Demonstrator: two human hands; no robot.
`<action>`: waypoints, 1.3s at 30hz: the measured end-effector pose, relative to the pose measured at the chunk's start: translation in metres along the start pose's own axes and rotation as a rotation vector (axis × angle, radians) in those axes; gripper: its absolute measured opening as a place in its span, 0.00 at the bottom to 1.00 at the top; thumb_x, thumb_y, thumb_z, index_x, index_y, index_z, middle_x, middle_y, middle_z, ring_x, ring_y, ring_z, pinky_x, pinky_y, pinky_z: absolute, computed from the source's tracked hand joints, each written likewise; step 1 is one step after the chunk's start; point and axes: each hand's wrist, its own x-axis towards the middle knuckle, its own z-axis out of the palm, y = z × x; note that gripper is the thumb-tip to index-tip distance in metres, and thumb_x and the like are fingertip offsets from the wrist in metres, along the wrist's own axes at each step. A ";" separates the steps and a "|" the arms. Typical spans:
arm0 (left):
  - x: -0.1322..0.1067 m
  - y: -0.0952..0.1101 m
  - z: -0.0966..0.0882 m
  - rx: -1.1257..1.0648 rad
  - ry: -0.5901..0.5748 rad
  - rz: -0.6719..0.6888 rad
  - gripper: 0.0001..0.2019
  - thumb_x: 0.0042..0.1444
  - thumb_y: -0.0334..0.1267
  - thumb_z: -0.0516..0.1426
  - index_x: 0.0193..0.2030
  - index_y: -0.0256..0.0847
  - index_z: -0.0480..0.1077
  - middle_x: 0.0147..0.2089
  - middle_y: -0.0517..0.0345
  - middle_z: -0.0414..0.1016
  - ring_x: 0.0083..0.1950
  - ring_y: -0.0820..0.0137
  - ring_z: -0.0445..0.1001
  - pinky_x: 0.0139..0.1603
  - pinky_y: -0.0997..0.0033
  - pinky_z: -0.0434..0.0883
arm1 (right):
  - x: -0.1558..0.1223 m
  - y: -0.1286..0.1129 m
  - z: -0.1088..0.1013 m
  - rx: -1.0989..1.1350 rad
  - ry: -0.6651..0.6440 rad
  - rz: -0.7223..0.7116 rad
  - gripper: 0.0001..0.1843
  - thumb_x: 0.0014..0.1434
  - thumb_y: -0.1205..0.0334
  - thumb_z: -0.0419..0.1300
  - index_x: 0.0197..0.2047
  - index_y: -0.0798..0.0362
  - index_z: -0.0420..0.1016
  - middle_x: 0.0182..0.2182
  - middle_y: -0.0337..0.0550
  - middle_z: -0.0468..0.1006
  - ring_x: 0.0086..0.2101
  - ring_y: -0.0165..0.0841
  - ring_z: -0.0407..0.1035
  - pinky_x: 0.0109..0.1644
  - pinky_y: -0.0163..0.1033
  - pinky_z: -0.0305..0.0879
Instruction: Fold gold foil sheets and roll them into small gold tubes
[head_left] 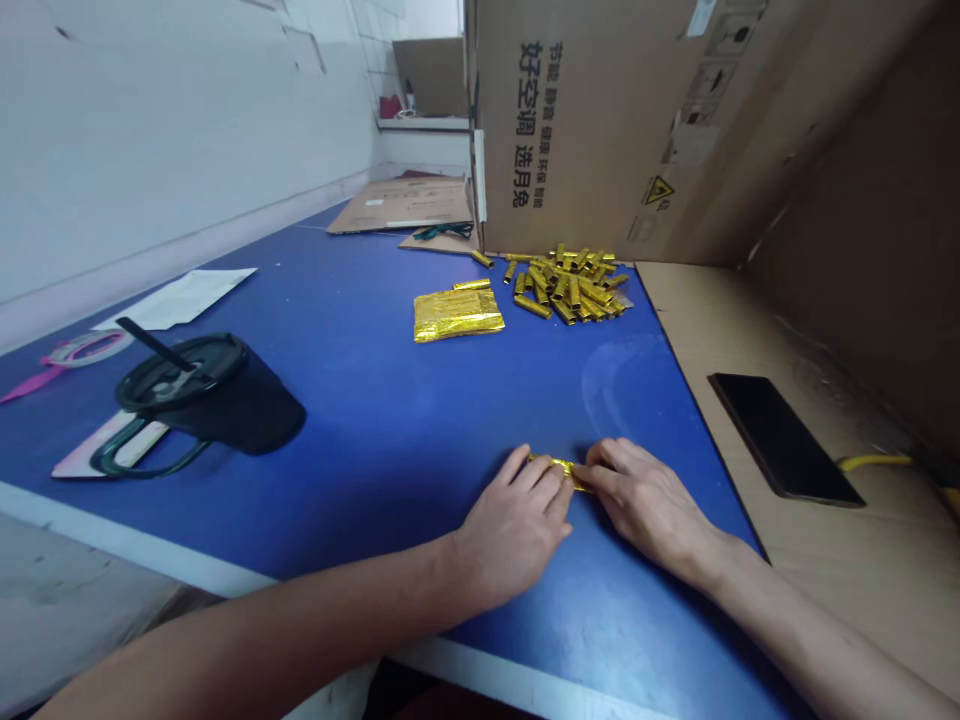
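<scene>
Near the front of the blue table, a small piece of gold foil lies flat under both hands. My left hand presses its fingers over the left and middle part of the foil, holding it to the tabletop. My right hand is closed at the foil's right end, thumb and fingers pinched on it. Much of the foil is hidden under the fingers. Farther back lies a stack of flat gold foil sheets, with a gold foil roll at its back edge. A pile of small rolled gold foil tubes sits right of it.
A dark lidded mug with a straw stands at left, by white paper and a pink-and-white roll of tape. A large cardboard box rises behind the pile. A black phone rests on cardboard at right.
</scene>
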 end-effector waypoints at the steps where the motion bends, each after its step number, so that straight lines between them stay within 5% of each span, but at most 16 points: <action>1: -0.001 0.000 0.001 -0.006 -0.002 -0.005 0.19 0.57 0.38 0.49 0.53 0.31 0.59 0.51 0.47 0.65 0.56 0.61 0.58 0.60 0.56 0.48 | -0.001 0.001 0.001 0.005 0.020 0.013 0.14 0.58 0.70 0.48 0.43 0.52 0.72 0.32 0.45 0.68 0.33 0.33 0.61 0.38 0.38 0.60; 12: -0.007 -0.001 0.007 -0.036 -0.090 -0.060 0.22 0.60 0.43 0.44 0.58 0.34 0.53 0.61 0.46 0.53 0.64 0.58 0.44 0.60 0.56 0.48 | -0.007 0.000 0.007 -0.096 0.108 0.094 0.13 0.60 0.66 0.47 0.38 0.54 0.73 0.30 0.46 0.70 0.32 0.33 0.61 0.37 0.36 0.58; 24: -0.008 -0.001 0.004 0.004 -0.103 -0.072 0.23 0.60 0.44 0.42 0.59 0.36 0.52 0.62 0.44 0.50 0.64 0.59 0.44 0.59 0.52 0.45 | -0.004 -0.005 0.002 -0.287 0.100 0.107 0.12 0.58 0.66 0.50 0.31 0.53 0.74 0.30 0.45 0.73 0.30 0.34 0.62 0.33 0.38 0.57; 31: -0.009 -0.001 0.004 0.035 -0.125 -0.070 0.28 0.59 0.48 0.43 0.60 0.31 0.48 0.63 0.43 0.49 0.64 0.61 0.43 0.60 0.55 0.45 | -0.020 -0.011 0.005 -0.301 0.085 0.042 0.17 0.59 0.59 0.49 0.48 0.56 0.69 0.49 0.49 0.70 0.52 0.42 0.59 0.52 0.54 0.53; 39: -0.011 -0.017 -0.001 -0.068 -0.161 -0.001 0.35 0.55 0.58 0.40 0.62 0.32 0.44 0.64 0.45 0.43 0.65 0.61 0.38 0.59 0.50 0.42 | -0.028 -0.023 0.007 -0.341 0.029 0.066 0.29 0.57 0.47 0.48 0.54 0.60 0.63 0.53 0.57 0.63 0.55 0.46 0.54 0.53 0.61 0.49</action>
